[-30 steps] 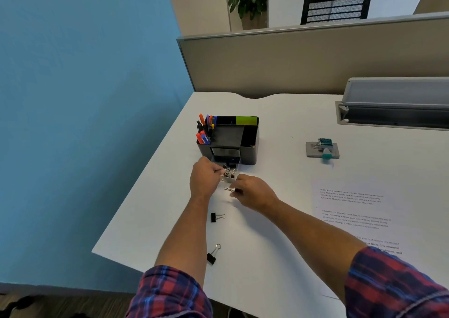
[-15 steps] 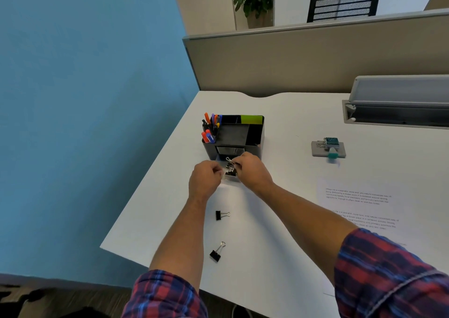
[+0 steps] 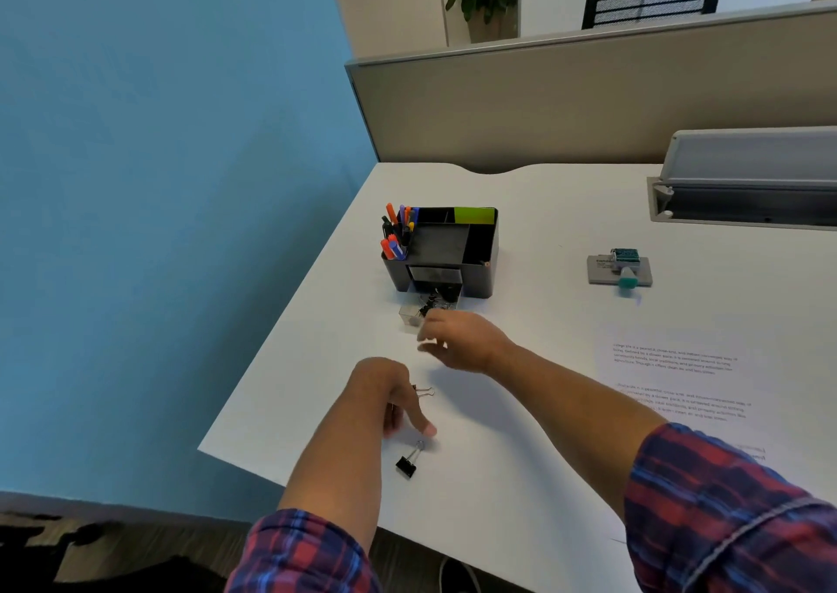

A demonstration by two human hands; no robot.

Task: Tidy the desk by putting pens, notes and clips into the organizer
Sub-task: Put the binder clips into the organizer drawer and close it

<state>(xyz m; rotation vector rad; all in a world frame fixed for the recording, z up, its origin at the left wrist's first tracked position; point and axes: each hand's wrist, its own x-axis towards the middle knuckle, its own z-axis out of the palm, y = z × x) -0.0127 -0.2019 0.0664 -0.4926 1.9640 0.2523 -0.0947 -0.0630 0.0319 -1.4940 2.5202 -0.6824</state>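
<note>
A: Left hand (image 3: 389, 395) is low over the desk (image 3: 521, 456), fingers hanging loosely bent, holding nothing; one fingertip points down just above a binder clip (image 3: 407, 461).

B: And a second clip (image 3: 425, 390) peeks out from behind that hand, wire handles showing. I cannot tell if the hand touches it.

A: Right hand (image 3: 462, 341) hovers just in front of the little drawer (image 3: 428, 307), fingers relaxed and a bit blurred, nothing pinched that I can see.

B: So two loose clips on the desk. The drawer is pulled out of the black organizer (image 3: 480, 271), with more clips heaped inside, too tangled to count.

A: Pens (image 3: 398, 230) stand in the organizer's left compartments, a bunch of orange, blue and purple caps. One green pad of notes (image 3: 474, 215) sits at its back right.

B: Further right, one stamp (image 3: 620, 269), and one printed sheet (image 3: 675, 379) near the right forearm.
</note>
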